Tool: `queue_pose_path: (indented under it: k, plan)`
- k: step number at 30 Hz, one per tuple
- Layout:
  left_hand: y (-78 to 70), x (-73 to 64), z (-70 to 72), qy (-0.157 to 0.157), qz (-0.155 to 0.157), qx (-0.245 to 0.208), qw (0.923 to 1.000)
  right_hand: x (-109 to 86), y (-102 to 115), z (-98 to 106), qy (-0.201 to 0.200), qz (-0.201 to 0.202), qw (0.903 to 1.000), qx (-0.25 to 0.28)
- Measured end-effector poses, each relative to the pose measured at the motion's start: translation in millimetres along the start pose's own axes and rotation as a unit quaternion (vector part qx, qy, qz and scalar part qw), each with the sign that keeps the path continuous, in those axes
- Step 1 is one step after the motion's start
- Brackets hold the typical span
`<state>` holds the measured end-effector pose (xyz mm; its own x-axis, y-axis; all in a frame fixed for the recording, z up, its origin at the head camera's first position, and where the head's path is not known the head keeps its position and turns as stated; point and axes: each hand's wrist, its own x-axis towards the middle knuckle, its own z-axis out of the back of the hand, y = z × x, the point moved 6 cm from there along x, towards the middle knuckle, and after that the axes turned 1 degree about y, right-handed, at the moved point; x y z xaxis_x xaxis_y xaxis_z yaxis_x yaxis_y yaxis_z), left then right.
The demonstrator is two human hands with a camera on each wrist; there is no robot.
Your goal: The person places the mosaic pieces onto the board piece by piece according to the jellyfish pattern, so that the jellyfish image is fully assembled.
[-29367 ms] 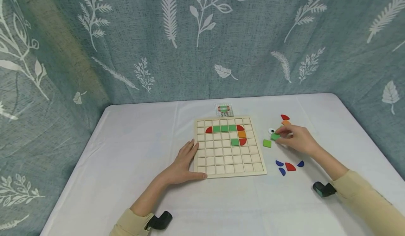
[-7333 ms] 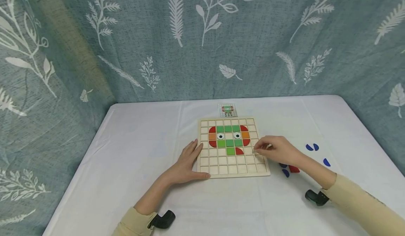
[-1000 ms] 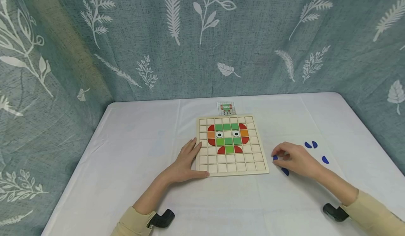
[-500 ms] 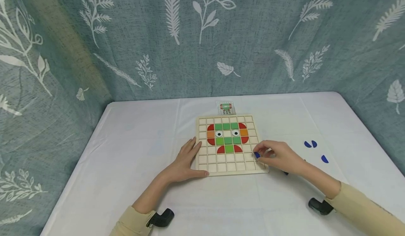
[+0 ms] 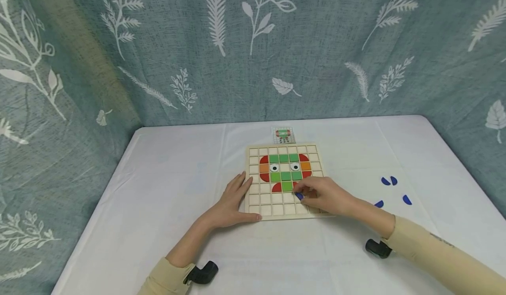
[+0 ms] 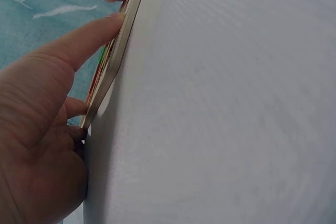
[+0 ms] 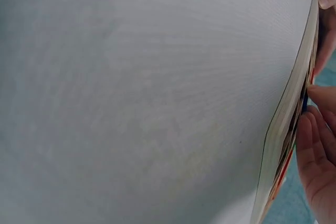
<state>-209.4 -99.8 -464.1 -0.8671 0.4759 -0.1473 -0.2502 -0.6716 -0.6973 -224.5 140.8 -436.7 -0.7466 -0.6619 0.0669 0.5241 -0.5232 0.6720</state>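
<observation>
- The table [image 5: 166, 189], under a white cloth, carries everything; blue-grey curtains with white leaf prints hang close behind it and along both sides, and a small pattern card [image 5: 283, 135] lies just beyond the far edge of the board.
- The wooden grid board [image 5: 258, 152] lies flat near the middle of the table, its upper cells filled with green, red and orange tiles and two white eye pieces. If it slid or tipped, the seated tiles could jump their cells; the risk looks small while it is braced.
- The left hand [image 5: 233, 203] rests at the board's left edge and near corner, fingers straight and loosely spread against the rim, holding nothing. If that pressure eased, a push from the other side could shift the board.
- The right hand [image 5: 322, 196] reaches over the lower right cells, thumb and fingers pinched together on a small blue piece [image 5: 299, 196] just below the red tiles. The hand could nudge the neighbouring red and green tiles.
- The blue piece is small and curved; set down turned the wrong way, it might sit crooked on a divider or slip from the pinch.
- Four loose blue pieces [image 5: 388, 181] lie well apart to the right, where a passing sleeve could scatter them.
</observation>
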Motion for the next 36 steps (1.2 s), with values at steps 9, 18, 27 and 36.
queue_pose_path:
  k: [9,18,27,36]
  plan:
    - [-0.3,0.1,-0.1,0.000,0.002,0.001,1.0000,-2.0,0,1,0.001,-0.012,0.9997,0.019]
    - [-1.5,-0.2,0.0,0.000,0.005,-0.002,1.0000,-34.9,-11,34,-0.041,-0.030,0.9987,-0.007]
    - [1.4,1.3,-1.1,0.000,0.003,0.002,1.0000,-93.1,-36,48,-0.030,-0.091,0.9947,-0.038]
    - [1.9,0.6,-0.7,-0.002,-0.001,0.001,1.0000,-107.5,-40,44,-0.051,-0.072,0.9945,-0.057]
